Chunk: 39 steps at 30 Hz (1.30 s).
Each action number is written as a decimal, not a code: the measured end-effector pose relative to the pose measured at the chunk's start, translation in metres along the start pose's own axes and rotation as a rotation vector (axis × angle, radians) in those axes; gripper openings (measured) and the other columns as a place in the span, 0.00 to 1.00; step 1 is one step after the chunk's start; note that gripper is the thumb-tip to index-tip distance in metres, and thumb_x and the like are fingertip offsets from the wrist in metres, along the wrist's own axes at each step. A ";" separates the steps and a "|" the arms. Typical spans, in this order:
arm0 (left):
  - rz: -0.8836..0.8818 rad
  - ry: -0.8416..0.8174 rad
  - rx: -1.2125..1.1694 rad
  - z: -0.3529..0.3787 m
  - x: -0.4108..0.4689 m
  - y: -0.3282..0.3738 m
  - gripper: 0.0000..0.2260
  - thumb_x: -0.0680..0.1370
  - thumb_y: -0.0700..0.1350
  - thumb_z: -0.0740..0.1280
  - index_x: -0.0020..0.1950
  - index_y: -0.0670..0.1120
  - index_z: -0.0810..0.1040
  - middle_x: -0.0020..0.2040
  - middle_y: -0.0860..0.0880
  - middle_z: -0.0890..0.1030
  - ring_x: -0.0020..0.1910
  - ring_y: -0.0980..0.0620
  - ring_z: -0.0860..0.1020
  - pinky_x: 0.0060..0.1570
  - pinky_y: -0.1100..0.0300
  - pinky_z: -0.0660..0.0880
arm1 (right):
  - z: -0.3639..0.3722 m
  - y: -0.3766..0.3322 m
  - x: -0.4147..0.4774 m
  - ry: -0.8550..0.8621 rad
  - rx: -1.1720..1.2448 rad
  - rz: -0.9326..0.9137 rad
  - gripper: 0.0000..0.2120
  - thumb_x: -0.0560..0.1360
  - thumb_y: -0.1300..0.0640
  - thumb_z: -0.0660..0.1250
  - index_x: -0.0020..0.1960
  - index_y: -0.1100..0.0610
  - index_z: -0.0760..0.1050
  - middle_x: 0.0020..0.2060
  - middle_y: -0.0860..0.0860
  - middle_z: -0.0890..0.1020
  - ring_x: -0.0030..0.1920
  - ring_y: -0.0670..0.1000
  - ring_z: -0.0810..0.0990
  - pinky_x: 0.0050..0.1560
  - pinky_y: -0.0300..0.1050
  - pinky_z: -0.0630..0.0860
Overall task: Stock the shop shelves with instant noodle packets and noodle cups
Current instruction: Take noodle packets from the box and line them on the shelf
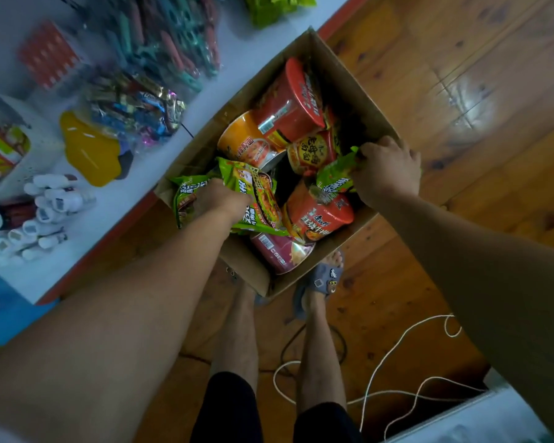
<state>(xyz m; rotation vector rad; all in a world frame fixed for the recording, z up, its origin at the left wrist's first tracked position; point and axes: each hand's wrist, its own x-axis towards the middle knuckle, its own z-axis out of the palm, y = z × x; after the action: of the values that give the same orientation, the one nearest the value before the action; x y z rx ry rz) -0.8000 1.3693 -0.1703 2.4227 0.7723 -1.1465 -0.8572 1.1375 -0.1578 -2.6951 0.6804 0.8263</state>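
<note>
An open cardboard box (359,87) sits on the wooden floor beside the shelf. Inside lie red noodle cups (288,100), an orange cup (243,139) and green noodle packets. My left hand (218,199) reaches into the box's left side and grips a bundle of green packets (253,193). My right hand (386,171) is at the box's right wall, fingers closed on another green packet (335,177). A red cup (320,212) and a dark red cup (279,251) lie near the front of the box.
The white shelf (115,206) with a red edge runs along the left, holding bags of clips, wrapped sweets, a yellow item and white bottles (45,212). My sandalled foot (323,279) stands against the box. A white cord (397,346) loops over the floor.
</note>
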 end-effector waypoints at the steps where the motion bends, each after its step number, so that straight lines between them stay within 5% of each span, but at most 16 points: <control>1: 0.009 0.004 -0.062 -0.001 -0.004 0.002 0.20 0.71 0.47 0.76 0.60 0.46 0.76 0.62 0.45 0.78 0.55 0.41 0.79 0.53 0.48 0.78 | -0.002 0.001 -0.004 0.002 0.019 -0.010 0.17 0.78 0.57 0.62 0.66 0.54 0.75 0.62 0.58 0.75 0.64 0.61 0.70 0.64 0.55 0.66; 4: 0.062 0.013 -0.155 -0.006 -0.022 0.004 0.18 0.73 0.39 0.73 0.56 0.55 0.71 0.59 0.46 0.77 0.48 0.44 0.79 0.44 0.52 0.78 | -0.011 0.004 -0.019 0.011 0.076 -0.012 0.17 0.78 0.56 0.63 0.66 0.54 0.75 0.62 0.56 0.74 0.63 0.59 0.73 0.59 0.54 0.72; 7: 0.128 0.014 -0.188 -0.016 -0.045 0.005 0.19 0.74 0.42 0.73 0.59 0.53 0.69 0.58 0.49 0.77 0.49 0.46 0.78 0.46 0.53 0.76 | -0.026 0.007 -0.035 0.045 0.141 -0.023 0.15 0.78 0.52 0.66 0.63 0.54 0.76 0.62 0.54 0.75 0.60 0.59 0.75 0.53 0.53 0.75; 11: 0.211 0.013 -0.269 -0.040 -0.081 0.007 0.20 0.76 0.39 0.71 0.64 0.52 0.69 0.50 0.53 0.77 0.45 0.49 0.78 0.41 0.57 0.73 | -0.056 0.012 -0.058 0.087 0.238 -0.018 0.11 0.77 0.50 0.66 0.58 0.53 0.75 0.52 0.53 0.80 0.50 0.59 0.79 0.42 0.48 0.73; 15: 0.312 0.076 -0.329 -0.084 -0.132 0.018 0.17 0.76 0.39 0.70 0.57 0.56 0.69 0.46 0.59 0.75 0.42 0.54 0.76 0.41 0.59 0.72 | -0.110 0.013 -0.088 0.108 0.357 0.031 0.10 0.76 0.47 0.66 0.55 0.50 0.74 0.41 0.51 0.78 0.43 0.58 0.78 0.39 0.46 0.72; 20: 0.430 0.135 -0.489 -0.146 -0.204 0.032 0.20 0.74 0.39 0.72 0.61 0.54 0.71 0.52 0.56 0.78 0.43 0.59 0.76 0.49 0.55 0.75 | -0.198 0.004 -0.130 0.202 0.448 -0.012 0.09 0.76 0.49 0.68 0.47 0.52 0.71 0.41 0.51 0.75 0.42 0.55 0.72 0.39 0.45 0.66; 24: 0.546 0.161 -0.602 -0.203 -0.266 0.043 0.22 0.73 0.38 0.72 0.65 0.50 0.73 0.55 0.53 0.79 0.51 0.52 0.79 0.53 0.54 0.75 | -0.276 -0.012 -0.167 0.293 0.613 -0.104 0.09 0.75 0.49 0.70 0.45 0.52 0.73 0.40 0.51 0.77 0.44 0.57 0.76 0.39 0.47 0.68; 28: 0.712 0.234 -0.705 -0.267 -0.325 0.059 0.20 0.72 0.35 0.72 0.58 0.52 0.73 0.48 0.57 0.79 0.46 0.58 0.78 0.43 0.68 0.72 | -0.357 -0.031 -0.209 0.381 0.848 -0.203 0.09 0.76 0.51 0.70 0.50 0.56 0.77 0.43 0.51 0.80 0.45 0.54 0.78 0.44 0.50 0.75; 31: 0.863 0.306 -0.761 -0.318 -0.369 0.067 0.19 0.71 0.34 0.72 0.55 0.53 0.74 0.45 0.61 0.78 0.41 0.67 0.77 0.38 0.77 0.70 | -0.415 -0.047 -0.241 0.462 0.976 -0.278 0.07 0.76 0.53 0.70 0.44 0.56 0.76 0.37 0.49 0.80 0.40 0.50 0.77 0.39 0.47 0.74; 36: 1.083 0.429 -0.783 -0.392 -0.436 0.068 0.19 0.72 0.37 0.72 0.56 0.55 0.73 0.46 0.64 0.77 0.41 0.77 0.74 0.37 0.81 0.66 | -0.498 -0.078 -0.292 0.613 1.066 -0.397 0.07 0.77 0.55 0.69 0.42 0.56 0.76 0.35 0.51 0.78 0.36 0.52 0.76 0.34 0.43 0.71; 39: 1.212 0.509 -0.803 -0.433 -0.473 0.062 0.19 0.74 0.38 0.73 0.58 0.56 0.72 0.48 0.65 0.75 0.43 0.77 0.73 0.38 0.80 0.67 | -0.540 -0.098 -0.320 0.673 1.152 -0.482 0.04 0.77 0.54 0.69 0.43 0.51 0.78 0.40 0.52 0.83 0.44 0.57 0.82 0.45 0.53 0.80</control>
<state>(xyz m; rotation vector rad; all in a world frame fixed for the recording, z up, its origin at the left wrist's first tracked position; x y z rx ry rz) -0.7511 1.3925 0.4717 1.8412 -0.1990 0.2349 -0.7908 1.1467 0.4746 -1.8193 0.3739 -0.5169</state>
